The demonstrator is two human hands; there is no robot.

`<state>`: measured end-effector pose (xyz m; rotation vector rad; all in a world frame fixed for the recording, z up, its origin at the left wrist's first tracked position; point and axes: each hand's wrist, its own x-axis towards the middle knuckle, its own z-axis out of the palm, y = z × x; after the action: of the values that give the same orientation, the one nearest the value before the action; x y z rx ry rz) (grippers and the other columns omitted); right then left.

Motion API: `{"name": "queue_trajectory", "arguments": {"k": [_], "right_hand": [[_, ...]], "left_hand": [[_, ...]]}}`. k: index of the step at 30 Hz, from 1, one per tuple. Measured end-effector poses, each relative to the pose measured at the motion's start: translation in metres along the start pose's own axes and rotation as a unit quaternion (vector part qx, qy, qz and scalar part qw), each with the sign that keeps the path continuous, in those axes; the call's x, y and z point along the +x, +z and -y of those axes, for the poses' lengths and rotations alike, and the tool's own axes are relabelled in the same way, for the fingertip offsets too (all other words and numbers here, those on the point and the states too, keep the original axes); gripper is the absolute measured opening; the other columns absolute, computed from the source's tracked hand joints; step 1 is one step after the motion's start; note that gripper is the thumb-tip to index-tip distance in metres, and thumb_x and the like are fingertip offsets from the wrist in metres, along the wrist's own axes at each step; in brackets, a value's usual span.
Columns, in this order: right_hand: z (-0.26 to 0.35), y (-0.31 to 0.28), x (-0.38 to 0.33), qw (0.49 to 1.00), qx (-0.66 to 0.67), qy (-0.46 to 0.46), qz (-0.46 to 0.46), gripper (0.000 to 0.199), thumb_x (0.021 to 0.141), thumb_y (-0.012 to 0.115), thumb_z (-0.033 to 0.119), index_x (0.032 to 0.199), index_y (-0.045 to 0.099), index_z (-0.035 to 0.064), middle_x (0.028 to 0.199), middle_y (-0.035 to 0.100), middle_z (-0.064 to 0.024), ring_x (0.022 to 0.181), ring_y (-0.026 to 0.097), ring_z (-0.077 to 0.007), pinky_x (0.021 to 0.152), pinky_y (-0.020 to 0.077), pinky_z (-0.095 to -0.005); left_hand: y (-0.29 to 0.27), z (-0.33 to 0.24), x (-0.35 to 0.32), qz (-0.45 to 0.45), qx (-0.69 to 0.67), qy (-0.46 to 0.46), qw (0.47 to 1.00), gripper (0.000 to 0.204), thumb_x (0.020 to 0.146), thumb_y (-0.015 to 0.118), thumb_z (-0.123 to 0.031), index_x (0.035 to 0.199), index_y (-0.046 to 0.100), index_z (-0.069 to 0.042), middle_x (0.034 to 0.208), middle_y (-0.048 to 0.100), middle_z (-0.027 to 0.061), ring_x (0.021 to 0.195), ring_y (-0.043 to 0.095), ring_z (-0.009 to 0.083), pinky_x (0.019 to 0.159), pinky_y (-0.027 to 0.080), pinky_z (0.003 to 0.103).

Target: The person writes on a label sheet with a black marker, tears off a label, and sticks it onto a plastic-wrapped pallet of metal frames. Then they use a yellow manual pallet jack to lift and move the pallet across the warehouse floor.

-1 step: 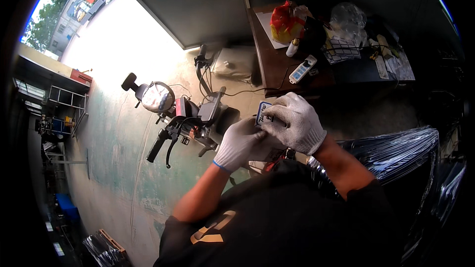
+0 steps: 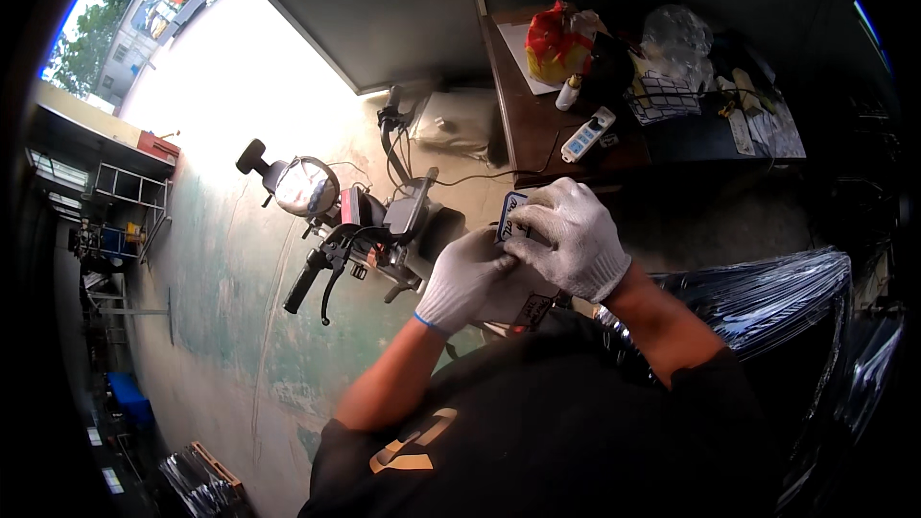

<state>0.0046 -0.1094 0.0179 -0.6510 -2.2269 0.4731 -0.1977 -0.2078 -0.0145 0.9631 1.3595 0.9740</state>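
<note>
White knit gloves cover both my hands, which meet in front of my chest. My left hand (image 2: 468, 278) is closed with its fingertips at the lower end of a small white label with a blue border and dark handwriting (image 2: 511, 205). From the other side my right hand (image 2: 573, 242) pinches the same label, its thumb and fingers bent over the edge. Below the hands hangs a pale sheet with black-framed print (image 2: 534, 310), partly hidden by the gloves; whether it joins the label I cannot tell.
An electric scooter (image 2: 355, 230) with handlebars and a mirror stands left of my hands. A dark desk (image 2: 528, 149) at the back bears a power strip (image 2: 588, 135), a small bottle (image 2: 569, 92) and a red-yellow bag (image 2: 556, 48). Plastic-wrapped goods (image 2: 758, 297) stand at my right.
The black-framed print below my hands shows more plainly now, and my right hand has shifted very slightly. Both hands keep their hold on the label.
</note>
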Motion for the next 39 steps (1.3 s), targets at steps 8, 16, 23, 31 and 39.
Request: {"name": "queue_trajectory", "arguments": {"k": [8, 16, 23, 31, 39], "right_hand": [[-0.012, -0.002, -0.015, 0.999, -0.001, -0.026, 0.026, 0.025, 0.086, 0.088, 0.016, 0.109, 0.083, 0.0080, 0.101, 0.078, -0.0103, 0.095, 0.074, -0.0336, 0.085, 0.0580, -0.0461], [-0.023, 0.006, -0.024, 0.999, 0.012, 0.009, 0.043, 0.019, 0.091, 0.084, 0.017, 0.106, 0.082, 0.0076, 0.097, 0.080, -0.0144, 0.085, 0.077, -0.0373, 0.076, 0.0618, -0.0464], [-0.032, 0.014, -0.031, 0.999, -0.029, -0.029, 0.035, 0.020, 0.097, 0.078, 0.026, 0.110, 0.079, 0.0109, 0.083, 0.075, -0.0099, 0.074, 0.074, -0.0332, 0.068, 0.0596, -0.0478], [-0.032, 0.016, -0.037, 0.996, -0.048, -0.055, 0.056, 0.012, 0.091, 0.079, 0.019, 0.099, 0.078, 0.0102, 0.081, 0.074, -0.0085, 0.071, 0.072, -0.0323, 0.066, 0.0570, -0.0471], [-0.032, 0.016, -0.035, 0.998, -0.044, -0.032, 0.040, 0.010, 0.085, 0.081, 0.014, 0.093, 0.076, 0.0098, 0.079, 0.073, -0.0108, 0.070, 0.071, -0.0335, 0.065, 0.0565, -0.0467]], "left_hand": [[0.022, 0.004, 0.000, -0.083, -0.071, -0.056, 0.992, 0.036, 0.103, 0.078, -0.003, 0.139, 0.072, 0.003, 0.128, 0.078, 0.0069, 0.116, 0.073, 0.0154, 0.104, 0.059, 0.032], [0.036, -0.015, -0.004, -0.023, -0.056, -0.027, 0.998, 0.042, 0.101, 0.080, -0.003, 0.142, 0.071, 0.003, 0.131, 0.078, 0.0065, 0.119, 0.071, 0.0144, 0.107, 0.058, 0.032], [0.054, -0.009, -0.002, -0.083, -0.028, -0.029, 0.996, 0.039, 0.100, 0.084, -0.007, 0.136, 0.074, 0.002, 0.123, 0.081, 0.0058, 0.113, 0.073, 0.0133, 0.102, 0.059, 0.032], [0.050, 0.003, -0.003, -0.070, 0.086, -0.010, 0.994, 0.036, 0.100, 0.083, -0.010, 0.133, 0.074, 0.002, 0.122, 0.083, 0.0080, 0.113, 0.074, 0.0141, 0.103, 0.059, 0.034], [0.049, -0.007, -0.001, -0.042, 0.212, 0.009, 0.976, 0.038, 0.099, 0.083, -0.011, 0.134, 0.074, 0.003, 0.122, 0.083, 0.0084, 0.112, 0.074, 0.0145, 0.103, 0.059, 0.034]]}}
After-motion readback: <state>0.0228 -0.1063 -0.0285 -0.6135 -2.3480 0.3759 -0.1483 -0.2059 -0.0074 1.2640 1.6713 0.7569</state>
